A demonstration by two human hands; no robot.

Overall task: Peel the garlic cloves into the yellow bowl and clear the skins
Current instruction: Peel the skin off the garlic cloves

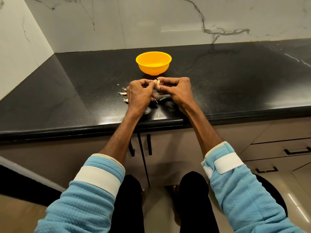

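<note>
The left hand (139,94) and right hand (175,91) are both pinching one garlic clove (158,82) between them, over the bench (67,98) near its front edge — the yellow bowl (153,68) is sitting just behind them, loose cloves (123,93) lying beside the left hand.

We see a polished black countertop (235,81) meeting white, grey-veined marble wall panels (151,22), which form a corner at the left; overhead light glints off its front edge. Below it we note beige cabinet doors (168,145) and drawers (277,132) with dark bar handles (297,151), above a glossy pale floor (299,195).
</note>
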